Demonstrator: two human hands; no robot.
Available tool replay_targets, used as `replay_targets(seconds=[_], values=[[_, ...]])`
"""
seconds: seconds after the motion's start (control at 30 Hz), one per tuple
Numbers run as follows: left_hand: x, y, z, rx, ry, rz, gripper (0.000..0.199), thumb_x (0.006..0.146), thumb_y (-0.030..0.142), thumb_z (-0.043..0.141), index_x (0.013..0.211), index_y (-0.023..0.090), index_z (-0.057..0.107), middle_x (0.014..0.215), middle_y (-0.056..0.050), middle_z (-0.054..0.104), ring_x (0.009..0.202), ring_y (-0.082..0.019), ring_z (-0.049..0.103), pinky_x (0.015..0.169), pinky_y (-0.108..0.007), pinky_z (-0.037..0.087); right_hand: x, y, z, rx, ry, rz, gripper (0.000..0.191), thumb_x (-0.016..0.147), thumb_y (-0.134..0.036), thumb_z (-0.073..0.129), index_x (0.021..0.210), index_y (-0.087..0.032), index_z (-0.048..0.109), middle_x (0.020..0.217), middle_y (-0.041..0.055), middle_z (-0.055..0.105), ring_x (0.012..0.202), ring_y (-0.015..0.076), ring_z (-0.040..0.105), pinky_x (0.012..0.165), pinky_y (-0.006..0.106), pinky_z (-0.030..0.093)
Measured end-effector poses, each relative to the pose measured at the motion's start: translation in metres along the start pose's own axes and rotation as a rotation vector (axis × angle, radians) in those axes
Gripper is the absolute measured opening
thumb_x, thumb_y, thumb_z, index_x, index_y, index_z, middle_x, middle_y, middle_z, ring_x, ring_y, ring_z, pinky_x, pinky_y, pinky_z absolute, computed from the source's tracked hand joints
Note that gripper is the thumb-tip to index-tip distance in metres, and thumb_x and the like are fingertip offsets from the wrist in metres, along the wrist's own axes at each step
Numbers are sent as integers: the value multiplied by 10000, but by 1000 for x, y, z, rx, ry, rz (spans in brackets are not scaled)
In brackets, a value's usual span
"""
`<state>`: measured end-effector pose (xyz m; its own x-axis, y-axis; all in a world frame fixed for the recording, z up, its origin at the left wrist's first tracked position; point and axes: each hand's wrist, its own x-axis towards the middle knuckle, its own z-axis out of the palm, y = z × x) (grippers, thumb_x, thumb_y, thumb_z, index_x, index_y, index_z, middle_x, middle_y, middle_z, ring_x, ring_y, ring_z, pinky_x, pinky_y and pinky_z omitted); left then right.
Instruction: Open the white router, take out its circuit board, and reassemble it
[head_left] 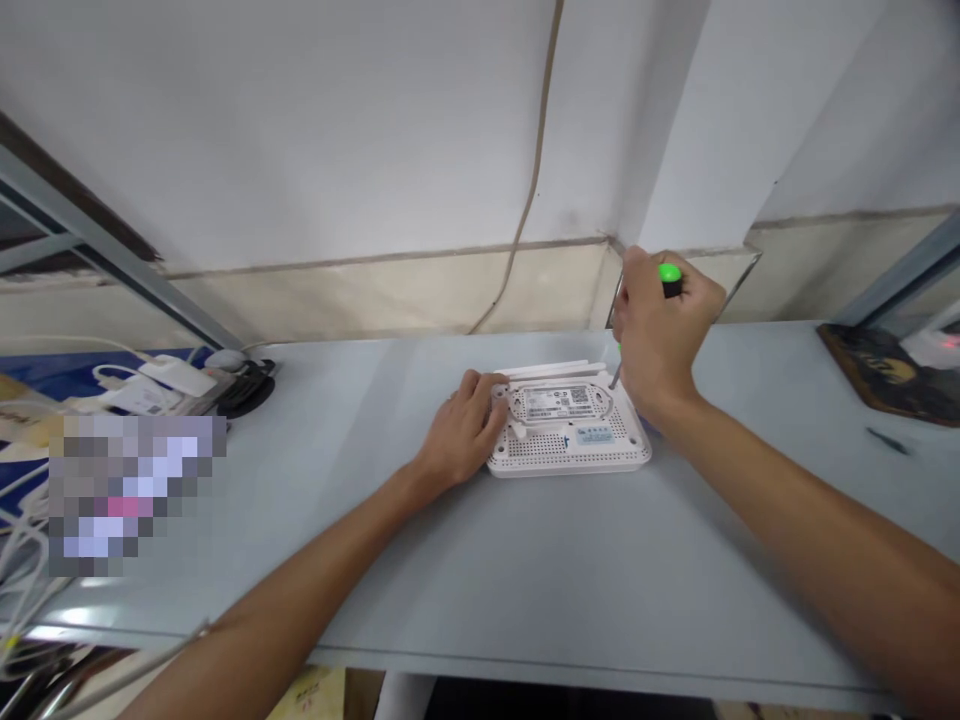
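Observation:
A white router (532, 462) with a perforated underside lies bottom up on the table, labels and a QR code showing. Its white antenna (551, 368) stretches along the far edge. My left hand (466, 425) grips the router's left side, fingers over the far left corner. Wrapped in my right hand (664, 335) is a screwdriver (670, 272) with a green and black handle. The shaft points down and its tip meets the router's far right corner. Whether a screw sits under the tip is hidden.
White adapters (176, 375) and tangled cables (26, 550) crowd the left of the grey table (360, 580), beside a blurred-out patch. At the right lie a dark board (892, 375) and a small thin dark object (889, 440). A cable (536, 170) hangs down the back wall.

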<state>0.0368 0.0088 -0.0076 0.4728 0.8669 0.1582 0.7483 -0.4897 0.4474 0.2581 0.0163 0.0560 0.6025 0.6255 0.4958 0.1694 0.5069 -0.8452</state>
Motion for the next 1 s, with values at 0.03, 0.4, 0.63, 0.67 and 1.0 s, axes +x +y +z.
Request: replay_targets(seconds=[0.03, 0.4, 0.63, 0.67, 1.0], values=[[0, 0, 0, -3, -4, -3, 367, 1079, 423, 300, 1320, 241, 508, 1175, -78, 553, 951, -243, 638, 919, -478, 535, 0, 1, 1, 0, -17, 5, 475, 921, -388, 620, 626, -254, 272, 611, -45, 286, 519, 121, 310, 474, 295, 270], [2, -3, -7, -4, -29, 21, 359, 1087, 443, 324, 1314, 243, 517, 1142, -64, 562, 918, -230, 644, 855, -433, 533, 19, 2, -7, 289, -448, 215, 491, 833, -447, 792, 609, -237, 410, 513, -82, 308, 432, 67, 228, 402, 241, 170], [4, -7, -9, 0, -60, 28, 392, 1095, 463, 311, 1345, 236, 510, 1168, -70, 554, 904, -227, 644, 839, -423, 519, 19, 5, -8, 329, -465, 205, 491, 836, -419, 796, 607, -232, 405, 505, -88, 294, 431, 59, 229, 393, 237, 151], [4, -7, -9, 1, -61, 30, 397, 1096, 465, 308, 1349, 236, 510, 1171, -71, 552, 905, -226, 642, 839, -421, 518, 18, 6, -7, 326, -432, 178, 490, 847, -412, 787, 608, -232, 400, 505, -88, 299, 429, 58, 243, 397, 237, 169], [4, -10, -11, 8, -84, 81, 445, 1103, 491, 279, 1400, 230, 485, 1197, -83, 539, 948, -229, 635, 892, -432, 517, 17, 12, -4, 224, -384, 77, 459, 905, -369, 724, 644, -243, 368, 528, -87, 289, 445, 70, 288, 439, 259, 255]])
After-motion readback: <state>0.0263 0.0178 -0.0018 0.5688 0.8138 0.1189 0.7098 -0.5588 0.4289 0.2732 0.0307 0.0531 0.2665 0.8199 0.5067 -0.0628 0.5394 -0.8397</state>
